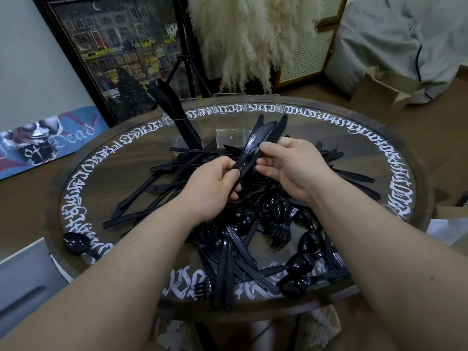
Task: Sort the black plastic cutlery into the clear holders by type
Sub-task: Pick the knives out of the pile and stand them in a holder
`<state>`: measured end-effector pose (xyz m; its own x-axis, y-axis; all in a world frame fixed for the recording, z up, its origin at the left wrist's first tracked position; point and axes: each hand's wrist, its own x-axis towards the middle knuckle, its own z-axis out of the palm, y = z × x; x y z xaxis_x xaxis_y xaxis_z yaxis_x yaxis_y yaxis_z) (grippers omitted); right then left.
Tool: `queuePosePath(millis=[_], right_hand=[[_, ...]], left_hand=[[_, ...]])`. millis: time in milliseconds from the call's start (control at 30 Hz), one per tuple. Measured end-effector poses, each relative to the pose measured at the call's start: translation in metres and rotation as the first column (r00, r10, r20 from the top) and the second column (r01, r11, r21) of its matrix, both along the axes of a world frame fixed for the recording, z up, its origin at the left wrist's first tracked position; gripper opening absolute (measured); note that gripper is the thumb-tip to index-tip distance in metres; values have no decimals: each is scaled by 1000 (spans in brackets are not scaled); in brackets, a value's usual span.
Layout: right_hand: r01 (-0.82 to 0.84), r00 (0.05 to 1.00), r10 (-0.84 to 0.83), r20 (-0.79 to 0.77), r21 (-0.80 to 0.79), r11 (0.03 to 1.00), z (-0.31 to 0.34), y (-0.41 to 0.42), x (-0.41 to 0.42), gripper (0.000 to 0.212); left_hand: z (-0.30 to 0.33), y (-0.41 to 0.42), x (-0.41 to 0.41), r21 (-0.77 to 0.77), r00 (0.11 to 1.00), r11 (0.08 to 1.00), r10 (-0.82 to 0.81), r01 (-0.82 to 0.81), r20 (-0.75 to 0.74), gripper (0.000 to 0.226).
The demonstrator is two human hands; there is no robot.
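Setting: home living room. Evidence: framed street painting [121,46] leaning on wall, pampas grass [253,34], rattan cabinet [311,54], beanbag [405,34], round lettered table [379,138].

Glossy black cutlery [253,239], clear holders [229,120], dark brown wood-grain desk [316,138] ringed with white calligraphic lettering [336,122], cream pampas plumes [253,34], yellow-taxi street painting [121,46]

A heap of cutlery [253,224] lies on the round table [395,158]. Behind it stand three holders [229,122] in a row. The left holder [181,127] has knives [169,107] in it.
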<state>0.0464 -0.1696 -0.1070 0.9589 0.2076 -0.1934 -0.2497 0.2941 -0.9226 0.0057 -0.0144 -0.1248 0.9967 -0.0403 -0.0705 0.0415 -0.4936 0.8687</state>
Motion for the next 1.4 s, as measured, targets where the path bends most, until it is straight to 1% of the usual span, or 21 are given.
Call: queuePosePath(millis=[67,133,200,267,400,500,600,667,833,900,1000,1067,1167,1233,1300,1400], right_hand=[[1,1000,-1,6,-14,1000,-1,0,0,5],[15,1000,-15,-3,-24,1000,-1,1,1,6],[47,999,-48,-7,-47,998,-1,1,1,4],[93,996,-92,11,-97,991,0,2,1,7],[122,992,-122,14,-140,983,0,5,1,7],[101,995,-101,7,-139,985,2,7,1,6],[49,999,-48,14,-155,987,2,7,1,9],[13,1000,-10,20,-154,988,0,9,0,8],[51,998,-45,45,-136,989,0,14,0,9],[63,998,-59,38,-136,989,0,13,1,10],[77,997,-73,41,-132,988,0,13,1,9],[72,997,-67,43,-132,989,0,14,1,8],[35,999,-30,40,-135,990,0,15,0,6],[32,999,-27,43,-133,991,-1,16,0,6],[65,997,-58,52,-152,986,-1,17,0,5],[152,988,-146,48,-165,974,0,19,1,5]], left_hand=[[0,0,-1,-11,1000,1000,9,-9,-4,21],[0,1,-1,-11,1000,1000,29,-29,12,22],[0,3,1,3,997,998,69,-70,37,19],[0,5,1,10,994,995,101,-101,42,17],[0,7,1,5,995,995,95,-95,32,16],[-1,10,1,38,992,993,114,-116,58,11],[1,10,0,-26,987,989,146,-145,61,10],[2,10,-1,-39,987,989,147,-145,69,13],[4,9,-1,-80,996,993,93,-92,14,17],[4,10,-2,-63,997,996,68,-67,21,16],[5,11,-3,-34,998,999,44,-43,36,23],[4,12,-2,-23,998,998,57,-56,38,28],[3,14,-2,-56,994,994,96,-93,43,32],[3,15,-1,14,992,995,101,-102,77,30],[4,17,0,84,983,987,126,-138,133,25],[2,19,0,84,982,987,123,-136,144,21]])
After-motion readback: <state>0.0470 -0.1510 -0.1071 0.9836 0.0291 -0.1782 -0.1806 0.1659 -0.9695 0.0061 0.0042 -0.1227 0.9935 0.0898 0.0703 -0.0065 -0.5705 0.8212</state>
